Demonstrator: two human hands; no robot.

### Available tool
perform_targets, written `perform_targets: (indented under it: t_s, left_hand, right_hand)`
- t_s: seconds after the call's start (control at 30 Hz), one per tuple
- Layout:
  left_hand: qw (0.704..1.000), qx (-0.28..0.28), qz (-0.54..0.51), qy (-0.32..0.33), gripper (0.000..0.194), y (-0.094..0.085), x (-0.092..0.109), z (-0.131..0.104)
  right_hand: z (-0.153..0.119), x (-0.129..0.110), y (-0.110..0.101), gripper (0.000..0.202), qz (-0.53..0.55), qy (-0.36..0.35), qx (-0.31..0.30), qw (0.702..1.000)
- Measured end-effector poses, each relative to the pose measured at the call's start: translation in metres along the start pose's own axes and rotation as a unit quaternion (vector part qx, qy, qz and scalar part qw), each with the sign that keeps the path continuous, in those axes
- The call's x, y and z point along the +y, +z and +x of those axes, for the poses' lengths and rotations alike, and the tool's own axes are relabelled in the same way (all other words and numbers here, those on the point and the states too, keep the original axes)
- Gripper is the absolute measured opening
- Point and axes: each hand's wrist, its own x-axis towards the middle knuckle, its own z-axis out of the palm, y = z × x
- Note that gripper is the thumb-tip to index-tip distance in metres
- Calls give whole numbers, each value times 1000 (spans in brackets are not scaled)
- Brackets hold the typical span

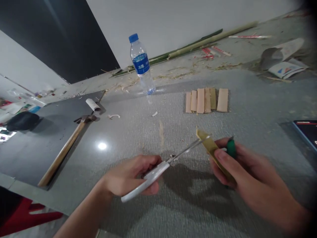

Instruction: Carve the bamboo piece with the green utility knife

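Observation:
My left hand [135,177] is wrapped round the pale grey handle of a cutting tool [156,172], which looks like shears. Its thin metal blades reach right and up to the top end of a yellowish-green bamboo strip [210,147]. That strip is pinched between the thumb and fingers of my right hand [240,168]. A green band [231,148] wraps one finger of the right hand. Beyond my hands, several flat wooden pieces [201,100] lie side by side on the grey table [138,132].
A water bottle [141,64] stands behind my hands. At the left a hammer [65,147] and a paper roll [93,105] lie on a dark board [32,158]. Bamboo poles [210,41] lie along the wall. Crumpled paper [286,67] is back right, a dark-screened device [308,132] at the right edge.

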Motion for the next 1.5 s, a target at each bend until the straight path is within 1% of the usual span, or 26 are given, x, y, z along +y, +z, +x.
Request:
perform_targets:
  t_s: [0.1,0.17,0.27,0.4,0.53,0.73,1.0,1.1,1.17,1.27,1.37,1.5]
  left_hand:
    - [993,-14,113,-17,44,-3,6,2]
    - [984,-3,176,-26,41,-4,11,1]
    - [976,27,214,-25,38,-1,15,-3]
    - [970,55,235,-21,42,4,18,-5]
    - [967,52,249,-20,45,5,20,-5]
    - [971,49,232,-15,45,3,19,-5]
    - [973,42,226,-23,38,4,15,-5]
    - [969,39,243,-29,28,3,12,-5]
    - [965,38,257,-36,26,3,12,-5]
    - [961,44,270,-48,35,7,13,-3]
    - [959,45,273,-62,44,13,15,-2]
    - [957,53,276,-65,44,18,16,-2]
  right_hand:
    - [-1,1,-1,45,-35,-21,-14,999]
    - [-3,2,-3,45,-50,-31,-21,998]
    - [-5,3,-4,43,-60,-42,-23,997]
    - [-5,2,-4,40,-62,-56,-14,996]
    - [-4,2,-4,42,-63,-53,-4,997]
    - [-3,1,-3,48,-68,-51,9,996]
    - [-6,3,-6,40,-85,-51,-4,995]
    - [-7,4,-7,33,-112,-71,-10,991]
    - [-7,3,-7,28,-133,-91,-6,987]
    - [-5,0,-6,23,-157,-114,9,981]
    - [-3,-5,-4,22,-173,-123,21,977]
    - [-2,-8,-5,24,-181,-116,21,976]
